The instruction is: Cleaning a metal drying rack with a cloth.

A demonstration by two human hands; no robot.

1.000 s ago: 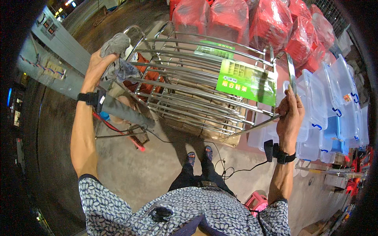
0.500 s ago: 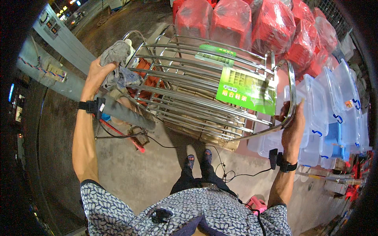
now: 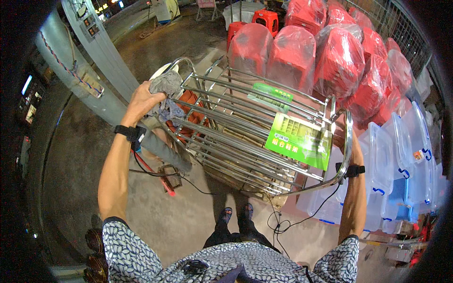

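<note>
- Grey concrete floor (image 3: pixel 155 217) spreads beneath the person, with dark, damp-looking ground along its left edge.
- Toward the floor's far edge stand stacked red plastic chairs (image 3: pixel 295 56) under clear film, with a red plastic stool (image 3: pixel 265 21) behind them.
- Clear plastic storage boxes (image 3: pixel 380 165) are piled along the floor's right side, a blue box (image 3: pixel 397 198) among them.
- On the left, a thick grey pole (image 3: pixel 78 66) rises near a pale column (image 3: pixel 101 45) carrying switches.
- Thin black cable (image 3: pixel 278 228) lies looped on the floor, near the sandalled feet (image 3: pixel 227 214).
- The chrome tube rack (image 3: pixel 236 120) is held up between the two arms, above the floor and tan cardboard (image 3: pixel 278 202); its left end sits higher than its right.
- Two green printed cards (image 3: pixel 299 141) hang on its tubes.
- The left arm reaches up and forward, slightly bent; the left hand (image 3: pixel 145 100) has its fingers closed on a grey cloth (image 3: pixel 166 84), against the rack's left end.
- The right arm extends forward along the rack's right end; the right hand (image 3: pixel 356 147) is mostly hidden behind the bent tube, so its grip cannot be told.
- Both wrists wear black bands (image 3: pixel 130 133).
</note>
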